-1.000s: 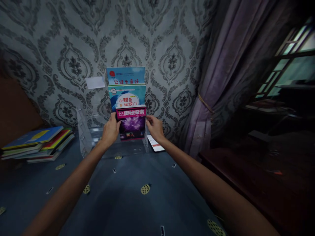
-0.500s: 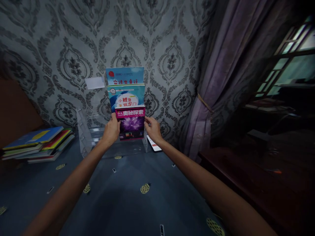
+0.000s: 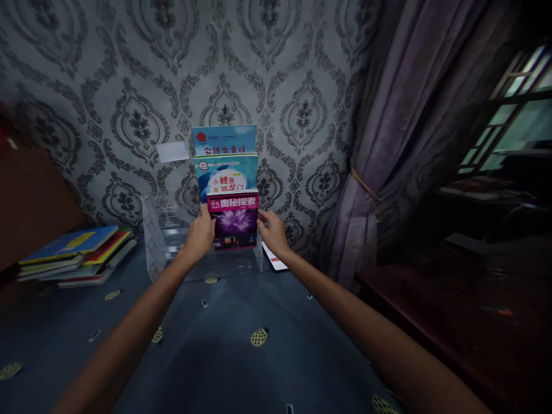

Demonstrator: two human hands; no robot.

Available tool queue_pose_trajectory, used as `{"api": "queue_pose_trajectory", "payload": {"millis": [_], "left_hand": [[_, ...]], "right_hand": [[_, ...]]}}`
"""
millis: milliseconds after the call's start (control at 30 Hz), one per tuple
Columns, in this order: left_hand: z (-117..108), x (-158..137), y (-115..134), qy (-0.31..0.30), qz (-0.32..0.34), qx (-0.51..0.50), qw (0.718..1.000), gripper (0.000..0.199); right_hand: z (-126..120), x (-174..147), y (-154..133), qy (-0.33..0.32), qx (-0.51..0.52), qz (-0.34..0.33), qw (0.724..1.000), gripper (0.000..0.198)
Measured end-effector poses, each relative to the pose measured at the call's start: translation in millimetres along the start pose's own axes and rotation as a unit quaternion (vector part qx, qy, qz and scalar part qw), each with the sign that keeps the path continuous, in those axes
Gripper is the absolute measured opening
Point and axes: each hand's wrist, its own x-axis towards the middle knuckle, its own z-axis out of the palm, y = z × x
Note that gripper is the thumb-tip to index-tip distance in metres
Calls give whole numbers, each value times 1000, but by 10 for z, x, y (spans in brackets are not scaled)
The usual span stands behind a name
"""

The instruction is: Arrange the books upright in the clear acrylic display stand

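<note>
A purple and pink book [image 3: 235, 221] stands in the front tier of a clear tiered rack [image 3: 153, 244], its cover facing me. My left hand [image 3: 200, 234] grips its left edge, fingers closed, with the fingertips partly hidden. At its right edge, my right hand [image 3: 272, 230] pinches the cover between thumb and fingers. Behind it rises a teal book [image 3: 226, 175] with a white oval on its cover. Furthest back is a light-blue book [image 3: 224, 138] with red lettering. Both rear books lean upright in the rack's right half.
Several books lie in a pile [image 3: 77, 253] at the left. A phone [image 3: 276, 259] with a lit screen rests right of the rack. A white card [image 3: 172, 152] shows above the rack's left half. A tied purple curtain [image 3: 356, 201] hangs at the right, beside a dark red wooden surface [image 3: 401, 305].
The view has shifted slightly, so everything sits a little further right and lower. Both hands remain on the purple book's edges, and the book stays in the front tier.
</note>
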Motion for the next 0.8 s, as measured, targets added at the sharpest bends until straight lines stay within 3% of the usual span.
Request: {"api": "queue_pose_trajectory", "payload": {"millis": [800], "left_hand": [[93, -38, -90, 5, 3, 0, 1000, 29]], "right_hand": [[-25, -50, 51, 12, 21, 24, 999, 39]]}}
